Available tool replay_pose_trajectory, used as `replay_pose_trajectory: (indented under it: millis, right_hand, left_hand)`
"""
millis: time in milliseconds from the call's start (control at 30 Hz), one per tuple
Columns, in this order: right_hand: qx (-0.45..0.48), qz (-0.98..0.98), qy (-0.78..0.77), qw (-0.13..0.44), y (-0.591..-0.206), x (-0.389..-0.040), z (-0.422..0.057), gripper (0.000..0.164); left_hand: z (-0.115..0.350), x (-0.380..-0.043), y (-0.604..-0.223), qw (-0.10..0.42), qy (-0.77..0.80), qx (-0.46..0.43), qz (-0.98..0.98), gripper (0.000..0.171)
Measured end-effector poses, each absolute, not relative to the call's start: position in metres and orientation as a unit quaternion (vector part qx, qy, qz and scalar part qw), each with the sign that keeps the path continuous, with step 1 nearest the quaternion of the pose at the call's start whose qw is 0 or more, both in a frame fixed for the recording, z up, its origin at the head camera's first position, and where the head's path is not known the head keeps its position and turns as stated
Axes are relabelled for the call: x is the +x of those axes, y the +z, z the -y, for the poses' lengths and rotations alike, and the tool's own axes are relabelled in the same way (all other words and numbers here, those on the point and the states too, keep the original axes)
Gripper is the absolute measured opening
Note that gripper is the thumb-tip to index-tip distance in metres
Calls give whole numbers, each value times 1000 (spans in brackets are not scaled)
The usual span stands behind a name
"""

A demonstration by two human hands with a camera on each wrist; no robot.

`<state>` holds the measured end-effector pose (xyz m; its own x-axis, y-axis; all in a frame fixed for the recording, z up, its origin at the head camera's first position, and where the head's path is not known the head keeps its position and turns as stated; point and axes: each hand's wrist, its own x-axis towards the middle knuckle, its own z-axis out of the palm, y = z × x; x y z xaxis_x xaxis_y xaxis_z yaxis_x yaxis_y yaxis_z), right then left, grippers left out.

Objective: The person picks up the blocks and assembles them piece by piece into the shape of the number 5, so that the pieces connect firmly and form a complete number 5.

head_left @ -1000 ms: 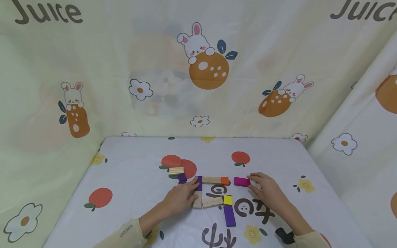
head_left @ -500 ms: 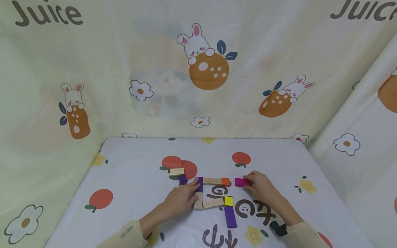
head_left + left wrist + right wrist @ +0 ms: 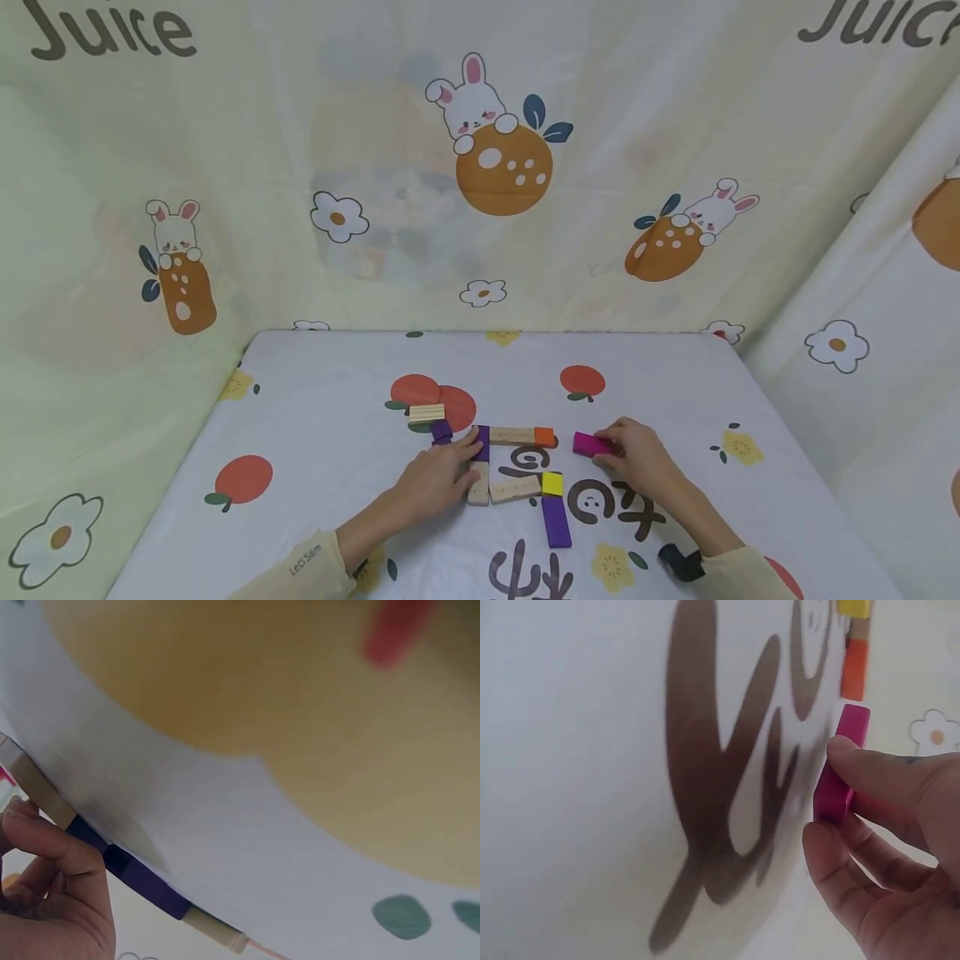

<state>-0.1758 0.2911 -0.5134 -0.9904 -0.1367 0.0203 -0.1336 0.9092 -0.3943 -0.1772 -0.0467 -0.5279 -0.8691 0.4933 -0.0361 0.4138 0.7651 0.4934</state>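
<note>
In the head view my right hand [image 3: 641,454] holds a magenta block [image 3: 587,443] at the right of a row of blocks. The right wrist view shows the thumb and fingers pinching the magenta block [image 3: 831,799] at its near part. My left hand [image 3: 435,479] rests its fingertips on a purple block [image 3: 483,452] and a plain wooden block [image 3: 477,492] laid end to end. A plain block [image 3: 512,436] and an orange block [image 3: 543,437] run right from the purple one. Below lie another plain block [image 3: 515,489], a yellow block [image 3: 552,484] and a purple block [image 3: 557,522].
Behind my left hand sit light wooden blocks [image 3: 426,412] and a dark purple block [image 3: 441,430]. A printed white cloth [image 3: 322,383] covers the table. Patterned curtains [image 3: 375,275] hang behind it and at both sides. A black object [image 3: 681,563] shows at my right cuff.
My right hand has closed its grip on the magenta block and shifted it slightly to the right, tilting it. The left hand and the other blocks stay in place.
</note>
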Motion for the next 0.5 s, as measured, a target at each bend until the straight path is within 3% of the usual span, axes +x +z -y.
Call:
replay_pose_trajectory:
  millis: [300, 500]
  right_hand:
    - [-48, -970, -226, 70, -494, -139, -294, 39]
    - [-90, -960, -251, 88, -485, -108, -281, 36]
  left_hand:
    - [45, -176, -527, 78, 236, 241, -938, 52]
    - [46, -175, -524, 84, 235, 234, -940, 52]
